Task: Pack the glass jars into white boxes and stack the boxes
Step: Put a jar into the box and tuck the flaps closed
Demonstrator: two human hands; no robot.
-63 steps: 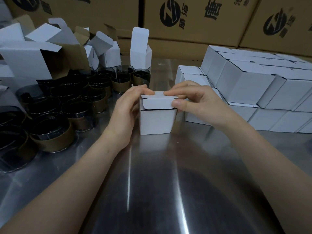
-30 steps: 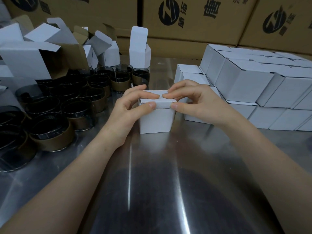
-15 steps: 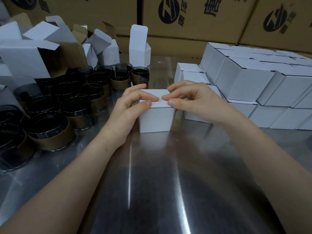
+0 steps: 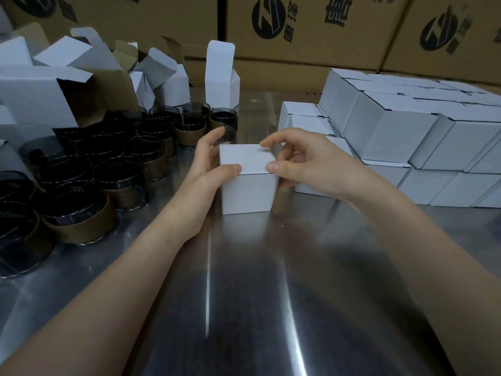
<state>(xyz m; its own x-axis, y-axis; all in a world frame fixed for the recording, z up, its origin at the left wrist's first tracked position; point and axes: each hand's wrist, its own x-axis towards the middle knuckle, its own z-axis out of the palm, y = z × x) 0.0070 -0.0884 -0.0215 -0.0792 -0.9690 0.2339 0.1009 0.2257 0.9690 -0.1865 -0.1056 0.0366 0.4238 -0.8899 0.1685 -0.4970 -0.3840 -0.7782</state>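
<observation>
One closed white box is standing on the shiny steel counter, pretty much dead centre. The left grip wraps its left side with the thumb on the front top edge. The right grip pinches the lid's right end between thumb and forefinger. Dark glass jars with brown bands crowd the left, with open white boxes behind them. On the right are the stacked boxes, and brown cartons line the back.

Brown cartons with black logos are standing stacked along the back, closing off the view. A steel table is stretching out in front, and light is streaking in bright lines down its shiny top.
</observation>
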